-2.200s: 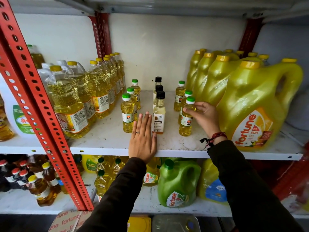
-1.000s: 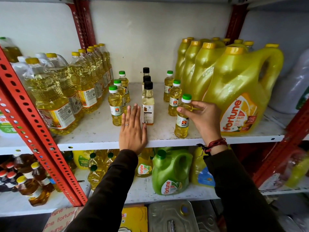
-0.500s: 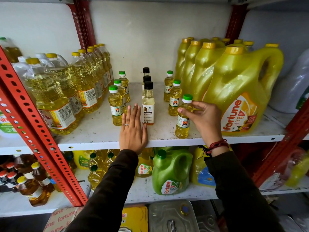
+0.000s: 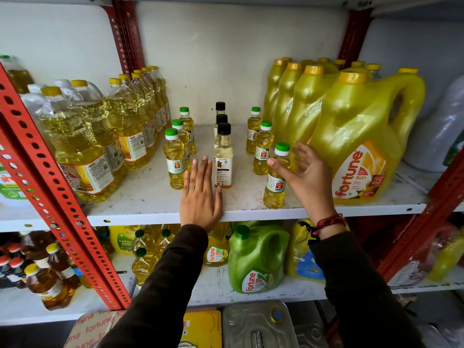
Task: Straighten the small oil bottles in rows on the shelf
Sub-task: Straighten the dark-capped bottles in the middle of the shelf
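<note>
Three rows of small oil bottles stand on the white shelf (image 4: 140, 199). The left row has green caps, its front bottle (image 4: 174, 164) upright. Black caps top the middle row, led by a pale bottle (image 4: 223, 159). In the right row the front green-capped bottle (image 4: 275, 182) stands nearest the shelf edge, slightly right of the two behind it. My left hand (image 4: 199, 197) lies flat on the shelf between the left and middle front bottles, holding nothing. My right hand (image 4: 310, 177) is spread open beside the right front bottle, thumb tip at its shoulder.
Large yellow Fortune jugs (image 4: 364, 146) crowd the right of the shelf, just behind my right hand. Tall clear oil bottles (image 4: 82, 146) fill the left. A red perforated upright (image 4: 50, 197) slants across the left front. The lower shelf holds a green jug (image 4: 256, 257) and other bottles.
My right hand, which gripped the right front bottle near its neck, has opened and its fingers have spread away from it. My left hand stays flat on the shelf.
</note>
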`<action>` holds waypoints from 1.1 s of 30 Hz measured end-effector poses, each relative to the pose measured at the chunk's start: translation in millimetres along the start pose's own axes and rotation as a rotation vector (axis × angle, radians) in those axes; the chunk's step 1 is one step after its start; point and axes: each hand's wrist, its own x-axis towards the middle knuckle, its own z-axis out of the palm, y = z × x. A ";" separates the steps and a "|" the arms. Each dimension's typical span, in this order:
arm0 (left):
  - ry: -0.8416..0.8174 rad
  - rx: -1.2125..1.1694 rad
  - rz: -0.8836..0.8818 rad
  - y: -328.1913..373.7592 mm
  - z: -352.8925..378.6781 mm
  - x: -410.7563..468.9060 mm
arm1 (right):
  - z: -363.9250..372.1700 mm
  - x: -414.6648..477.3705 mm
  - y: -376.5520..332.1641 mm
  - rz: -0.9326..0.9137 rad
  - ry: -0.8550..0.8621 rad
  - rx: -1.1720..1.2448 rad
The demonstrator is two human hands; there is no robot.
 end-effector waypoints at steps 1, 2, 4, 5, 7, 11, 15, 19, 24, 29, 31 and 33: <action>0.000 -0.004 0.003 -0.4 0.3 0.0 | 0.4 -0.5 -2.9 -0.029 0.045 -0.005; 0.003 -0.009 0.006 -0.6 0.4 0.0 | 1.0 -1.5 -8.2 -0.085 0.099 -0.005; 0.013 -0.028 0.011 -1.7 -0.4 0.0 | 6.4 -4.0 -22.6 -0.238 0.172 0.035; 0.021 -0.036 0.011 -3.0 -1.4 -0.2 | 12.5 -5.4 -31.2 -0.301 0.171 0.063; 0.036 -0.033 0.028 -6.4 -4.2 -0.4 | 31.3 -7.0 -48.0 -0.338 0.079 0.087; 0.051 0.017 0.083 -10.8 -7.0 -1.7 | 82.1 3.5 -59.5 -0.137 -0.203 0.005; 0.062 0.022 0.012 -9.1 -7.1 -3.1 | 118.1 26.0 -44.2 -0.006 -0.268 0.006; 0.069 0.025 -0.011 -8.0 -6.9 -3.5 | 126.1 41.7 -28.2 0.030 -0.297 0.043; 0.063 0.044 -0.003 -8.4 -5.5 -3.4 | 123.8 42.6 -25.0 0.046 -0.203 0.061; 0.049 0.048 -0.002 -8.7 -6.2 -3.4 | 129.0 43.5 -26.2 0.052 -0.148 -0.026; 0.042 0.051 -0.004 -8.9 -6.2 -3.5 | 130.8 43.6 -26.4 0.019 -0.146 -0.056; 0.041 0.056 -0.003 -8.8 -6.0 -3.7 | 130.1 43.6 -26.2 -0.007 -0.149 -0.056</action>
